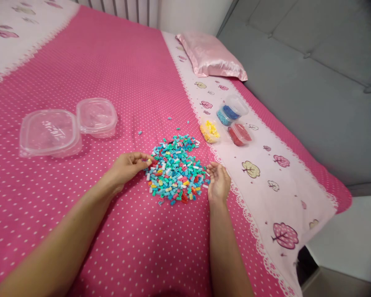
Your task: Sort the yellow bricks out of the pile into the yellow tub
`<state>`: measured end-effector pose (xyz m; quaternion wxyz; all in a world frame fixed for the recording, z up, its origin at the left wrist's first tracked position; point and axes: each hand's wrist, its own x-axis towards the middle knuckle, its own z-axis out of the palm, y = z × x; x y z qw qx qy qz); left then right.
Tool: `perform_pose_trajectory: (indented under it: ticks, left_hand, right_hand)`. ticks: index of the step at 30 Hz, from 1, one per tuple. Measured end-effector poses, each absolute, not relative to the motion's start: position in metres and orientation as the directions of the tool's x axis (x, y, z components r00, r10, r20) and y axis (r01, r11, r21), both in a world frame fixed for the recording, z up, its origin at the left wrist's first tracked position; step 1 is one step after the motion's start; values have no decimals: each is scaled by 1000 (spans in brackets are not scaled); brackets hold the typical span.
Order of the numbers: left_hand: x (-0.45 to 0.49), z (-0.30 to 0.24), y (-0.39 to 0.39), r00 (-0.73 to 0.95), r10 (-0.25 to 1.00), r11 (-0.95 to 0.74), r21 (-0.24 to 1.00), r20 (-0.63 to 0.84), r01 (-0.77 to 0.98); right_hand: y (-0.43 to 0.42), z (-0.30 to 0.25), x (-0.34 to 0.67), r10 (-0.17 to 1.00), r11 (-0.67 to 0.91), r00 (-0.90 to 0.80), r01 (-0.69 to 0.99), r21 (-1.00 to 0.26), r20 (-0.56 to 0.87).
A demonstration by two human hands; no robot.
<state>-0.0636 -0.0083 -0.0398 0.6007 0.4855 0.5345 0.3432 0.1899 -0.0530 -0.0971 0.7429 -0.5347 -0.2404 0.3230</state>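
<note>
A loose heap of small toy building bricks (176, 169), mostly teal, blue and green with some red, white, yellow and orange, lies on the pink polka-dot bedspread (136, 247). At the heap's left edge my left hand (126, 167) pinches a small yellow brick (149, 162) between thumb and fingertips. My right hand (219, 181) rests at the right edge, its fingers loosely curled and slightly apart. Nothing shows between those fingers, though part of the palm is hidden. A few stray bricks (140, 133) lie beyond the heap.
Two clear plastic containers (49, 132) stand at the left. At the right are small tubs of yellow bricks (210, 131), red bricks (239, 134) and blue bricks (227, 114). A pink pillow (213, 55) lies farther back, beside a grey padded panel (303, 82).
</note>
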Motion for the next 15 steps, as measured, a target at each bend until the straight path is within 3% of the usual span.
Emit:
perform_pose_trajectory:
  ticks: [7,15]
  left_hand:
    - [-68,-35,-2,176,884,464,861,-433,-211]
    - [-65,-21,1,197,822,541,622,-534,-566]
  right_hand:
    - [-53,-97,189,732,212,681,-196,-958,23]
    - [-53,-97,190,731,234,682,-233,-944,13]
